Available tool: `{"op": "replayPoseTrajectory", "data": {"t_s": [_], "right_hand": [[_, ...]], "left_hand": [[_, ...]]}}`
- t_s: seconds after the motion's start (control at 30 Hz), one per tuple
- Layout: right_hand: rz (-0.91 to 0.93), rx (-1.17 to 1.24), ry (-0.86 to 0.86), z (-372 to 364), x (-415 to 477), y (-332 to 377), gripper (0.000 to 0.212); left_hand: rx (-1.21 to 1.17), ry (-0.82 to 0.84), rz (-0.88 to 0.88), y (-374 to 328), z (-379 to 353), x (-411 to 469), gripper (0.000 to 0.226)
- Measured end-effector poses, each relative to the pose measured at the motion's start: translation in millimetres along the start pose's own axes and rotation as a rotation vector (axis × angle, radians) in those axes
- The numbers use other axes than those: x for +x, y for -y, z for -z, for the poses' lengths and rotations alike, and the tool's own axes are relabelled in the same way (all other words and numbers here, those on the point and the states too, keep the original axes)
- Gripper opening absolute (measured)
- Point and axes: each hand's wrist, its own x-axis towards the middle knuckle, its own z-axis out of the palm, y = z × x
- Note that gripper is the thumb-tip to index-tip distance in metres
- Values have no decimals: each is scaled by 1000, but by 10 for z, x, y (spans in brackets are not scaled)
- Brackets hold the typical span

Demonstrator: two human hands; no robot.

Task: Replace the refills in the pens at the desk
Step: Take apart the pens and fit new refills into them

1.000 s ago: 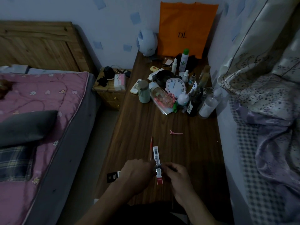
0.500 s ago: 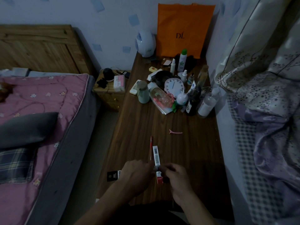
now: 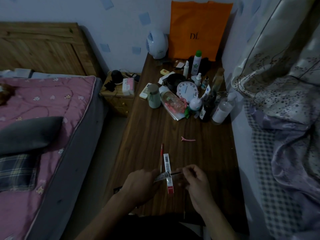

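Note:
My left hand (image 3: 140, 184) grips a pale pen barrel (image 3: 161, 177) low over the near part of the dark wooden desk (image 3: 149, 135). My right hand (image 3: 195, 181) pinches a thin dark refill (image 3: 176, 173) that runs from its fingertips to the barrel's end. Under both hands lies a narrow white and red refill pack (image 3: 167, 163), pointing away from me. A red pen (image 3: 161, 155) rests on the desk just left of the pack.
A pink hair clip (image 3: 187, 139) lies mid-desk. Bottles, a white clock (image 3: 187, 90) and a pale cup (image 3: 153, 98) crowd the far half, before an orange bag (image 3: 199, 28). A bed (image 3: 43, 118) flanks the left, bedding (image 3: 285, 135) the right.
My hands have drawn slightly apart: the right hand moved right, and the thin refill now shows between it and the barrel.

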Motion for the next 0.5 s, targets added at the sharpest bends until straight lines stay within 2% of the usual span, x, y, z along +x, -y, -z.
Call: {"op": "replayPoseTrajectory", "data": {"t_s": [0.13, 0.4, 0.5], "right_hand": [[-28, 113, 2, 61, 53, 12, 12], [-159, 433, 134, 103, 115, -116, 17], [-181, 469, 181, 137, 139, -145, 17]], "left_hand": [[-29, -7, 6, 48, -124, -16, 26], [-130, -32, -24, 50, -241, -30, 30], [-141, -19, -26, 46, -285, -19, 33]]}}
